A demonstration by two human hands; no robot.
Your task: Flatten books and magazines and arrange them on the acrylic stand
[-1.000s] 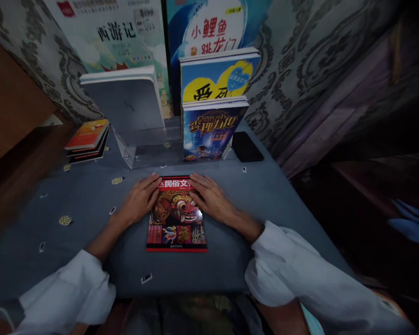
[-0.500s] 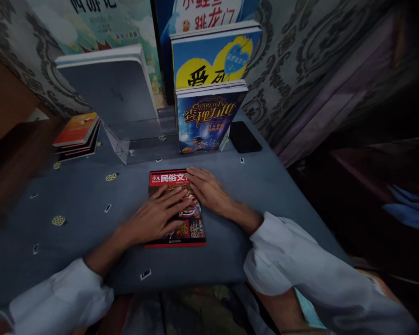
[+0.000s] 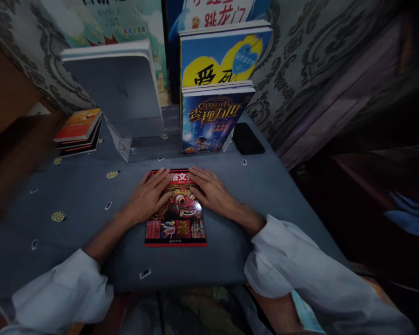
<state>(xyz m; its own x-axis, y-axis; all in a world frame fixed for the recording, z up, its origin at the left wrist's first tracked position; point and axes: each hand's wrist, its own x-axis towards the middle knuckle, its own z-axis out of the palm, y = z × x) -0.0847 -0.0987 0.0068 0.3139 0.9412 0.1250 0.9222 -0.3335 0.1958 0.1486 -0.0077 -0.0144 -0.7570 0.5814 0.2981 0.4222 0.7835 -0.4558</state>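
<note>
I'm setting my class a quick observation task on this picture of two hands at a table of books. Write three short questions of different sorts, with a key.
1. Fill in the blank: the top cover of the small book stack at the table's far left is mainly ____.
2. True or false: fingers of both the left hand and the right hand lie on the mask-cover book.
3. What lies just right of the upright blue book with gold lettering?
A) the small book stack
B) a flat black slab
C) the mask-cover book

Key: 1. orange; 2. true; 3. B
</note>
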